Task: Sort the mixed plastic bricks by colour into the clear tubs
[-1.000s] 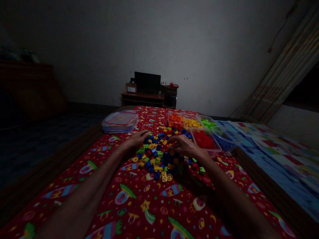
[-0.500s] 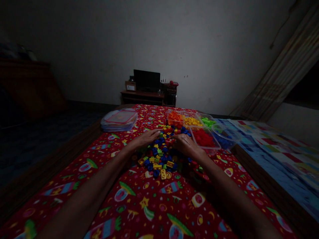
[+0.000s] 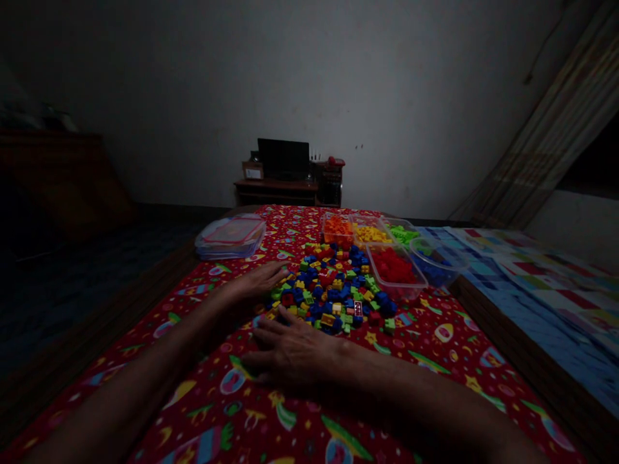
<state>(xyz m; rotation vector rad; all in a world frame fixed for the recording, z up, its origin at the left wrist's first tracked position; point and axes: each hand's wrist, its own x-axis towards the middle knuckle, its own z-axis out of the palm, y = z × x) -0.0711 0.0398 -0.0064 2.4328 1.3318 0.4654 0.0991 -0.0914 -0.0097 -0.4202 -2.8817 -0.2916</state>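
A heap of mixed toy bricks [image 3: 316, 293], blue, yellow, green and red, lies on the red patterned cloth [image 3: 271, 412]. At its left edge rests my left hand [image 3: 264, 278], fingers stretched out toward the bricks. My right hand [image 3: 290, 345] is at the near side of the heap, palm down with fingers spread and pointing left. Its fingertips lie close to the nearest bricks; whether they touch any is hard to see in the dim light. Neither hand shows a brick in its grasp.
Right of the heap stand clear boxes of orange bricks [image 3: 337, 229], yellow bricks [image 3: 371, 234], green bricks [image 3: 402, 234] and red bricks [image 3: 394, 266], plus a round tub [image 3: 457, 265] holding blue ones. Stacked clear lids [image 3: 229, 237] lie back left. A monitor [image 3: 284, 158] stands beyond.
My right hand has moved from the heap's right side to its near edge, opening flat. My left hand has drawn back slightly left. The near bricks are pushed closer together.
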